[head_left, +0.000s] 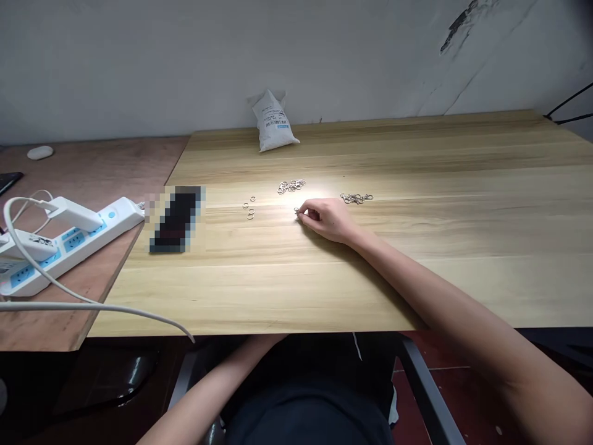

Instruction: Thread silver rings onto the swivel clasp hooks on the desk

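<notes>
My right hand (328,219) rests over the middle of the table, thumb and fingertips pinched on a small metal ring (296,211). Only part of that ring shows past the fingertips. To its left lie several loose metal rings (251,212). Just beyond the fingers is a small heap of silvery metal pieces (291,185), which look like rings and clasps. Another cluster of metal clasps (356,198) sits to the right, behind my wrist. My left forearm runs under the table's front edge, which hides the left hand.
A white plastic packet (275,123) with a label stands near the wall. A pixelated dark oblong (176,219) lies on the left of the wooden table (324,296). On the adjoining brown table, a power strip (74,244) carries chargers, and a white cable (139,311) crosses the front edge.
</notes>
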Tool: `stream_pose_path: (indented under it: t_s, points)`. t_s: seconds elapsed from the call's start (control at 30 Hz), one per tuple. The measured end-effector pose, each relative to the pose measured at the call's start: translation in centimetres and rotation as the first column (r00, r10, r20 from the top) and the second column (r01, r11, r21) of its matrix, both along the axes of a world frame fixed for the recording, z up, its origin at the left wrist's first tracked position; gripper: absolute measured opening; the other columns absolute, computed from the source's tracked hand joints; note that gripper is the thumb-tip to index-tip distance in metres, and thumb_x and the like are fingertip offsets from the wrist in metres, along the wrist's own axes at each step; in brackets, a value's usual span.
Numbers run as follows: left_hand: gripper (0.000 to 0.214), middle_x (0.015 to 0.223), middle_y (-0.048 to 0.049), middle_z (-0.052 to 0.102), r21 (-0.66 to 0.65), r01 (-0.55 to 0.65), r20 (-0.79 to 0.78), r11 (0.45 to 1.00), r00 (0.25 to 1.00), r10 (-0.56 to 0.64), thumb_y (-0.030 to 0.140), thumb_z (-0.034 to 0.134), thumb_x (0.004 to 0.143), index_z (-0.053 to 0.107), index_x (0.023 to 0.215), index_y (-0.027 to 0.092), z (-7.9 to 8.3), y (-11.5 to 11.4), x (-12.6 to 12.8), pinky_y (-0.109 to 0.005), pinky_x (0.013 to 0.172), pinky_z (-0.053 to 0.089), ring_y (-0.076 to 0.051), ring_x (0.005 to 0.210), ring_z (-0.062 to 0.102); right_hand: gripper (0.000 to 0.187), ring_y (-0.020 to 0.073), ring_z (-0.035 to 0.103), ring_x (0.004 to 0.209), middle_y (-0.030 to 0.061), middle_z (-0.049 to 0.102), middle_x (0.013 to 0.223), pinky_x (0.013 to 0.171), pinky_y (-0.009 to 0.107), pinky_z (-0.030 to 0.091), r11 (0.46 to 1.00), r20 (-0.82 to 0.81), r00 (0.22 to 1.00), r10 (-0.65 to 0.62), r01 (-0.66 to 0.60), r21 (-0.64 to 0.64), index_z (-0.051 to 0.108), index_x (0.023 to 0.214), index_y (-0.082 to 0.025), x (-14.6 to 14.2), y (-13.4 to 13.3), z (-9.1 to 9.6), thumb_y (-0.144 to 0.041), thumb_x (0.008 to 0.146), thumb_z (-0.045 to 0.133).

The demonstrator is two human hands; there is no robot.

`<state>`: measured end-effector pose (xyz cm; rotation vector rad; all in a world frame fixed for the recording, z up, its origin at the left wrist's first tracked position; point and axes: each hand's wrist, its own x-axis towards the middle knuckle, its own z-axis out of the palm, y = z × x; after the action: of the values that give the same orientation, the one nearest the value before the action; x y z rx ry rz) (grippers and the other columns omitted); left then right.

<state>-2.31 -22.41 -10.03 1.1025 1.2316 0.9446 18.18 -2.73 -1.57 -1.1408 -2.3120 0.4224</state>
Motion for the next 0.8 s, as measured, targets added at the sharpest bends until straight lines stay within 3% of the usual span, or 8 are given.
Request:
stream_pose_path:
  t_s: [0.1,0.13,0.23,0.3,0.37,0.47,0.53,0.8]
  points:
    - [0.044,0.063,-0.0016,0.063,0.076,0.268,-0.108,0.960,0.960,-0.259,0.051,0.042,0.096,0.064,0.075,0.019,1.3,-0.4,0.8,-0.032,0.057,0.046,-0.018,0.065,0.062,0.014,0.0115,0.053,0.062,-0.0004,0.064,0.069,0.059,0.024,0.029,1.000,-0.013,1.000,0.012,-0.012,-0.016,0.069,0.086,-0.020,0.0,0.0,0.0,-0.025,0.087,0.057]
    - [0.049,0.058,-0.0007,0.058,0.142,0.551,-0.286,0.822,0.818,-0.499,0.047,0.031,0.100,0.059,0.069,0.019,1.8,-0.9,1.2,-0.028,0.053,0.043,-0.015,0.057,0.057,0.013,0.0114,0.053,0.062,-0.0006,0.064,0.069,0.059,0.024,0.028,1.000,-0.016,1.000,0.014,-0.015,-0.018,0.069,0.086,-0.020,0.0,0.0,0.0,-0.025,0.087,0.057]
    - [0.049,0.042,0.0043,0.033,0.185,0.733,-0.412,0.655,0.663,-0.625,0.040,0.052,0.092,0.035,0.051,0.018,4.5,-2.7,2.5,-0.026,0.042,0.022,-0.008,0.037,0.022,0.012,0.0111,0.053,0.060,-0.0013,0.063,0.066,0.057,0.023,0.028,1.000,-0.029,0.999,0.018,-0.018,-0.016,0.069,0.084,-0.020,0.0,-0.1,0.0,-0.024,0.086,0.057]
    - [0.047,0.045,0.0055,0.029,0.230,0.879,-0.546,0.417,0.471,-0.693,0.033,0.040,0.099,0.026,0.057,0.018,7.3,-2.8,2.9,-0.026,0.040,0.019,-0.008,0.038,0.014,0.012,0.0107,0.052,0.059,-0.0016,0.063,0.065,0.057,0.023,0.028,1.000,-0.041,0.999,0.020,-0.021,-0.018,0.068,0.083,-0.020,-0.1,-0.1,0.0,-0.024,0.086,0.057]
    - [0.044,0.049,0.0036,0.034,0.302,0.847,-0.645,0.438,0.520,-0.560,0.031,0.026,0.102,0.025,0.059,0.019,10.6,-1.2,3.0,-0.027,0.041,0.019,-0.010,0.041,0.018,0.012,0.0104,0.051,0.058,-0.0017,0.062,0.065,0.057,0.023,0.028,0.999,-0.056,0.998,0.026,-0.027,-0.023,0.068,0.083,-0.020,-0.1,-0.1,0.0,-0.024,0.086,0.057]
    - [0.040,0.062,0.0005,0.046,0.238,0.636,-0.609,0.734,0.687,-0.397,0.029,0.019,0.101,0.035,0.066,0.019,14.6,3.8,3.1,-0.027,0.053,0.030,-0.012,0.054,0.039,0.013,0.0103,0.050,0.057,-0.0018,0.061,0.063,0.056,0.023,0.029,0.999,-0.085,0.996,0.036,-0.039,-0.038,0.068,0.083,-0.019,-0.1,-0.2,-0.1,-0.025,0.086,0.057]
    - [0.043,0.062,0.0000,0.043,0.254,0.477,-0.545,0.842,0.789,-0.283,0.031,0.017,0.100,0.033,0.062,0.020,15.6,7.9,3.3,-0.028,0.058,0.034,-0.014,0.058,0.042,0.013,0.0104,0.049,0.056,-0.0022,0.059,0.062,0.056,0.023,0.029,0.998,-0.111,0.993,0.037,-0.043,-0.052,0.067,0.083,-0.019,0.0,-0.1,-0.1,-0.026,0.087,0.056]
    - [0.028,0.059,0.0030,0.047,0.243,0.235,-0.473,0.941,0.876,-0.097,0.031,0.035,0.096,0.047,0.073,0.019,11.2,21.2,3.2,-0.024,0.053,0.035,-0.012,0.053,0.043,0.019,0.0099,0.041,0.056,-0.0030,0.052,0.065,0.054,0.023,0.033,0.967,-0.413,0.910,-0.039,-0.070,-0.246,0.056,0.079,-0.019,0.4,0.4,0.1,-0.031,0.092,0.051]
